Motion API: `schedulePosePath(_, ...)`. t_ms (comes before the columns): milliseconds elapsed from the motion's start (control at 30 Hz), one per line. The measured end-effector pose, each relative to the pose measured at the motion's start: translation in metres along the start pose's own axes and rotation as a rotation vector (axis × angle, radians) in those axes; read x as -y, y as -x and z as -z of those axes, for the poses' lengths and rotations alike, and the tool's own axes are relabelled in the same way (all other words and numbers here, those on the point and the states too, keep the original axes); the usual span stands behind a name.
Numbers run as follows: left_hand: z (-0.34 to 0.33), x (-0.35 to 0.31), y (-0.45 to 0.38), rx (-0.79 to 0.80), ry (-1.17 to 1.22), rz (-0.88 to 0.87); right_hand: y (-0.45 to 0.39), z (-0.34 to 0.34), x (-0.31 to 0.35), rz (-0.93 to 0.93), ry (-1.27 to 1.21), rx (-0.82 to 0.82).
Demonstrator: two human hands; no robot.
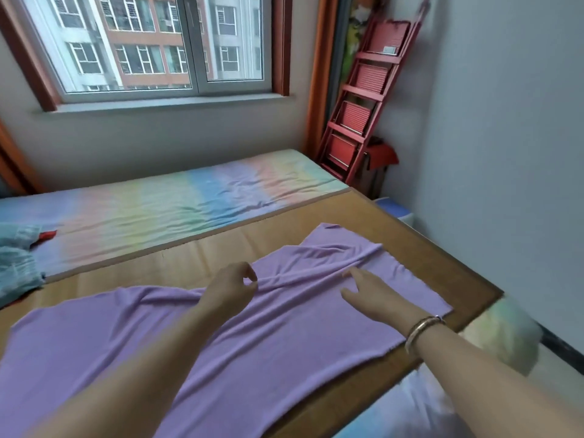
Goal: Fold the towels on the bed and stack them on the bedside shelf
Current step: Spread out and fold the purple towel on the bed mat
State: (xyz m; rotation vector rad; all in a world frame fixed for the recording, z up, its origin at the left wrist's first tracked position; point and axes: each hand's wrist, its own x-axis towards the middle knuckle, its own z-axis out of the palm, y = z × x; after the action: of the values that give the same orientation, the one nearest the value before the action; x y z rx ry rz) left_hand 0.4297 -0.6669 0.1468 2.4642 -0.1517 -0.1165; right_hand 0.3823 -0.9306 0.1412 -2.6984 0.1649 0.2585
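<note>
Teal cloth [17, 263] left of towel [284, 327]

Two bare forearms, no sleeves in view. Left hand [229, 287] and wrist bare, no ring or watch. On right wrist, a thin metallic bangle [422, 331], pale gold with rosy tint, small silver clasp at its upper end. Right hand [376, 295] without rings.
</note>
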Motion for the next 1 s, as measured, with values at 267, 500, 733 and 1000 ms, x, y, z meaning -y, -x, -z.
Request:
schedulePosePath(267, -0.106, -0.017, -0.090, 0.036, -0.088, 0.042, -0.102, -0.029, -0.105, -0.012, -0.026, 0.075)
schedulePosePath(500, -0.255, -0.005, -0.234, 0.081, -0.101, 0.234, -0.278, -0.079, -0.229, 0.125, 0.129, 0.034)
schedulePosePath(733, -0.431, -0.016, -0.389, 0.035, -0.192, 0.172, -0.429, -0.130, -0.381, 0.277, 0.266, -0.107)
schedulePosePath(1000, -0.520, -0.057, -0.499, 0.163, -0.310, 0.238, -0.461, -0.163, -0.466, 0.324, 0.333, -0.161)
